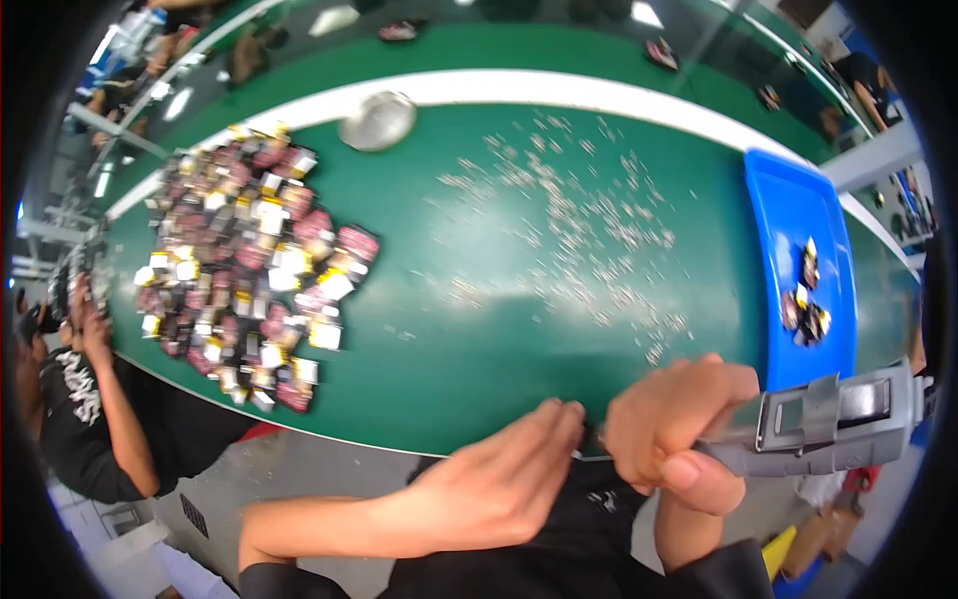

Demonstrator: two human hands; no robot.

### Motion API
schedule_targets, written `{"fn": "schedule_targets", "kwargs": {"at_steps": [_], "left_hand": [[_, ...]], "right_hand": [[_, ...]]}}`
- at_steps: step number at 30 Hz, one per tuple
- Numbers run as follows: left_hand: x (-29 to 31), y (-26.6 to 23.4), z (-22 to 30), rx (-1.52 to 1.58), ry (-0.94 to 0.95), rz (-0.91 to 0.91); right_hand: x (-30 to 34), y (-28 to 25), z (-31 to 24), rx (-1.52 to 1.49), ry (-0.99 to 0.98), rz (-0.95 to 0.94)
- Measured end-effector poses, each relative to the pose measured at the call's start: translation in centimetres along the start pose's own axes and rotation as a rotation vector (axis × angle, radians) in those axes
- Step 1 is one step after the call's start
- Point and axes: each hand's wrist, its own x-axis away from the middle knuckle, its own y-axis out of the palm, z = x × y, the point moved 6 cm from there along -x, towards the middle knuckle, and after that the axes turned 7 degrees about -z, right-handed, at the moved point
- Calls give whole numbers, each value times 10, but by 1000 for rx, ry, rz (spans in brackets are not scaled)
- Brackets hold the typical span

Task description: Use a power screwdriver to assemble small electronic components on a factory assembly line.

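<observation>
At the tabletop's near edge, the right hand (671,429) clenches a grey tagging gun (818,424); the left hand (499,489) lies flat-fingered, holding nothing visible. I'd brace the dark piece (589,449) between them against that edge, fingers kept off the gun's tip.

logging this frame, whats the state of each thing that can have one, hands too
right hand: closed around the grey handheld tool
grey handheld tool: gripped, lying sideways, pointing right
left hand: open, fingers straight, at the table edge, holding nothing visible
small packets: heaped loosely on the green table
blue tray: nearly empty, a few packets inside
metal bowl: upright; contents cannot be told
small pale bits: scattered across the table
</observation>
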Motion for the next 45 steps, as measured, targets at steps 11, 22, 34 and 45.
{"fn": "schedule_targets", "kwargs": {"at_steps": [11,22,34,45], "left_hand": [[80,-87,-92,-185,-610,339],[57,-65,-102,-135,-526,223],[47,-42,-90,-359,-411,56],[8,-33,-29,505,-331,422]], "right_hand": [[49,-47,-20,-505,-327,335],[64,-40,20,-561,-135,401],[67,-39,21,-637,-129,387],[54,-25,-13,-697,-244,439]]}}
